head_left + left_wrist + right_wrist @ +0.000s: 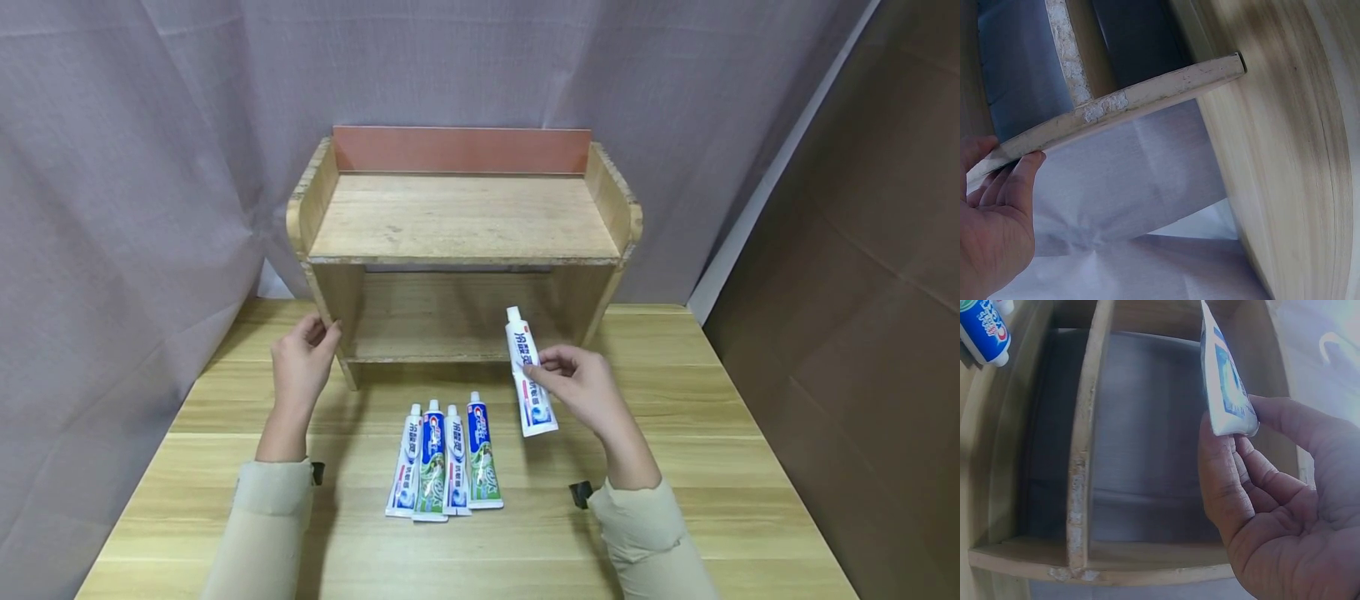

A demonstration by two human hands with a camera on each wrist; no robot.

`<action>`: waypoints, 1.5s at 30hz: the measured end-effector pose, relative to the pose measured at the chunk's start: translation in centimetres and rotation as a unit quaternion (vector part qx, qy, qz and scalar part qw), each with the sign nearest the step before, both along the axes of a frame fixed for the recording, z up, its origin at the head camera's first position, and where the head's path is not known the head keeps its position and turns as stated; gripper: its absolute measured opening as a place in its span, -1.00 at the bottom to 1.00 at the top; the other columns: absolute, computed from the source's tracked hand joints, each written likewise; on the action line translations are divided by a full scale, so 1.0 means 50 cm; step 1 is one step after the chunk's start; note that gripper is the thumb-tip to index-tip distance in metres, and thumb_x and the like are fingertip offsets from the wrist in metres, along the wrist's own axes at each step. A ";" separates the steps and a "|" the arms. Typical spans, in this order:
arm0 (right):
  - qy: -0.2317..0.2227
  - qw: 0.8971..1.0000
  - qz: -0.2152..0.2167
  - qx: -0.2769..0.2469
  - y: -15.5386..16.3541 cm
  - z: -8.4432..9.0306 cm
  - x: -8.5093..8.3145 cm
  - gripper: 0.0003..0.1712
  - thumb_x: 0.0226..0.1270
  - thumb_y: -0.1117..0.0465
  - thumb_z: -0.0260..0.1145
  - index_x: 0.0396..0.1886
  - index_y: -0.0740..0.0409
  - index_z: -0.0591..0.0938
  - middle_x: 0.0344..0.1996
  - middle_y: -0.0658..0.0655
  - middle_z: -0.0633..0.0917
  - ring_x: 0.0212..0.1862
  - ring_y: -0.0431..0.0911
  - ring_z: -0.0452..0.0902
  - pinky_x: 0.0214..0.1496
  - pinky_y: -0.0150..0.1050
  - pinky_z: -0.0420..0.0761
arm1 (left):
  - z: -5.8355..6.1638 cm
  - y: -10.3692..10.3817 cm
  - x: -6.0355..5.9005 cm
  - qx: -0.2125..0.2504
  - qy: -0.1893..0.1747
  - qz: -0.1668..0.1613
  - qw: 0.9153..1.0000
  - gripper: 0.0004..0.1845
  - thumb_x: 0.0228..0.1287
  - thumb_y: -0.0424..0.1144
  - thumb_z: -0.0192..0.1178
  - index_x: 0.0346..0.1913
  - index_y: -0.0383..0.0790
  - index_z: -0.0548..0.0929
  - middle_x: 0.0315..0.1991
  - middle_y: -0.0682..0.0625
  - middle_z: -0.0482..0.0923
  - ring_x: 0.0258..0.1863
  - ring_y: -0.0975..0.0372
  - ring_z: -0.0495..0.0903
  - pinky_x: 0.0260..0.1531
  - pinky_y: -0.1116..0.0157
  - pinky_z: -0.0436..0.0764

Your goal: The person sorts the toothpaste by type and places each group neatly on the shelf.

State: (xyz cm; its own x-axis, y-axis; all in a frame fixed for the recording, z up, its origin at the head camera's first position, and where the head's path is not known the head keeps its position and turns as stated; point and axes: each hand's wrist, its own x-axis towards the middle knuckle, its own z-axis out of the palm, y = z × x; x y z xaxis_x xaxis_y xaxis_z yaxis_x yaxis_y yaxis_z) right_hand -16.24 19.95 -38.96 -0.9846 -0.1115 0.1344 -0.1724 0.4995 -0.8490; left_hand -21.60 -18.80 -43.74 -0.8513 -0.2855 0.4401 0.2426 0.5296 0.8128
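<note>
My right hand pinches a white toothpaste tube with Chinese lettering and holds it cap up, in front of the shelf's right part. In the right wrist view the tube is between thumb and fingers. My left hand grips the front edge of the left side panel of a small wooden shelf; the left wrist view shows thumb and fingers on either side of that panel. On the table, side by side, lie two white tubes and two blue-green Crest tubes, caps toward the shelf.
The shelf has an upper board and a lower board, with a reddish back strip on top. It stands at the back of the wooden table. Grey cloth hangs behind, and a brown panel rises at the right.
</note>
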 end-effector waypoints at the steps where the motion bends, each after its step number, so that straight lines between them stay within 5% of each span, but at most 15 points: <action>1: 0.002 1.000 0.001 0.001 0.000 0.003 0.000 -0.67 0.26 0.07 0.49 -0.17 0.24 0.72 -0.34 0.12 0.76 -0.30 -0.04 0.65 -0.24 -0.25 0.72 | 0.000 0.000 0.000 0.000 0.000 0.000 1.000 -0.74 0.38 -0.22 0.28 -0.01 -0.32 0.72 -0.09 -0.25 0.73 -0.08 -0.01 0.75 -0.05 0.18 0.74; 45: 0.048 0.998 0.019 0.034 -0.003 0.098 -0.014 -0.72 0.26 0.07 0.49 -0.19 0.15 0.71 -0.35 0.08 0.75 -0.31 -0.04 0.66 -0.32 -0.21 0.77 | 0.002 0.001 0.001 -0.007 0.000 0.004 1.000 -0.73 0.38 -0.23 0.28 0.01 -0.34 0.72 -0.08 -0.27 0.72 -0.07 -0.04 0.75 -0.05 0.15 0.74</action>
